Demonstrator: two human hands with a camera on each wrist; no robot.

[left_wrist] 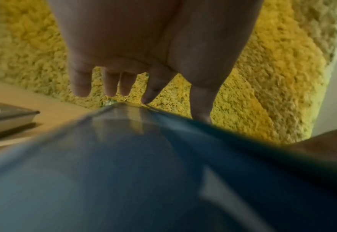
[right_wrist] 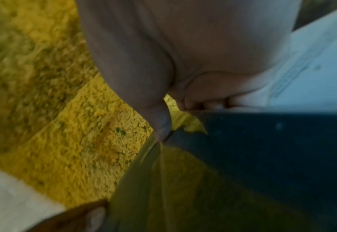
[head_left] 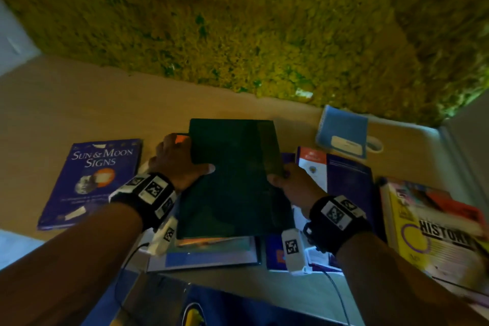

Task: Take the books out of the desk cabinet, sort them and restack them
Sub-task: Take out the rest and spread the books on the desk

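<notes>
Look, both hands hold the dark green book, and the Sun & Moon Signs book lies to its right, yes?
Not quite. Both hands, left hand and right hand, do hold the green book, but the Sun & Moon Signs book lies to its left, as the head view shows.

left grip (head_left: 176,160) clasping, right grip (head_left: 290,185) pinching

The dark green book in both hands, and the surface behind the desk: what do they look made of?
Dark green book: seemingly a hard board cover with a glossy, perhaps laminated finish, since it stays flat between the left hand and right hand and mirrors yellow in the wrist views. Yellow surface: apparently shaggy pile carpet or rug, tufted and matte.
</notes>
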